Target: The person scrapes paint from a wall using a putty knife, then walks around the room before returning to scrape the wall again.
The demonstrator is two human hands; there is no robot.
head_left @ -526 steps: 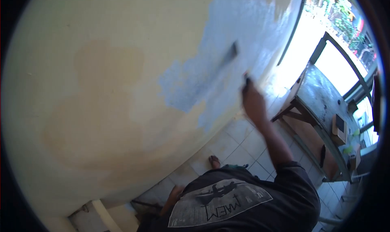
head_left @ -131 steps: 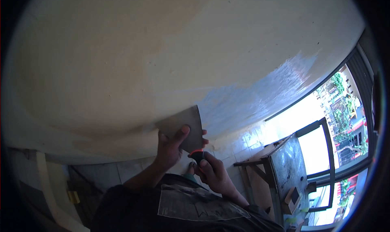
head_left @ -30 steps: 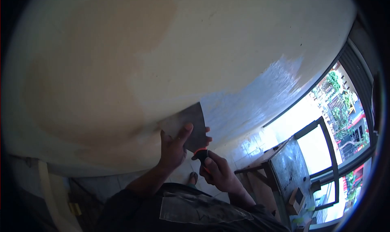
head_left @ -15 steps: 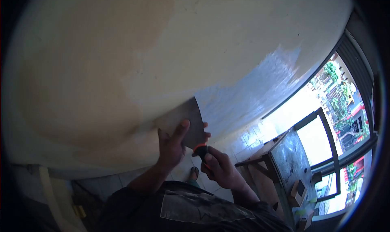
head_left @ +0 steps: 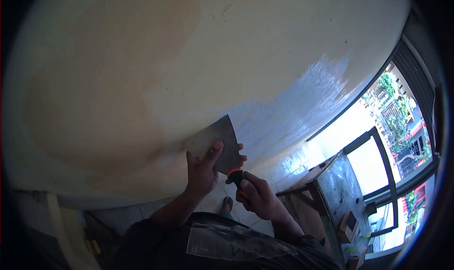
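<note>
Wall (head_left: 142, 71), both hands gripping scraper (head_left: 215, 140)

Wall (head_left: 265, 38) cream with tan blotches (head_left: 118, 66); blue-grey streaked patch (head_left: 293, 114) at right. Scraper blade (head_left: 215, 140) dull grey; handle (head_left: 236, 176) black with orange collar. Shirt (head_left: 227, 244) dark, grey print.

Your putty knife (head_left: 218, 140) has a broad, grey metal blade, dull and smeared, laid flat against the wall above your grip. Below the blade sits an orange collar, then a black handle, pointing down towards you.
</note>
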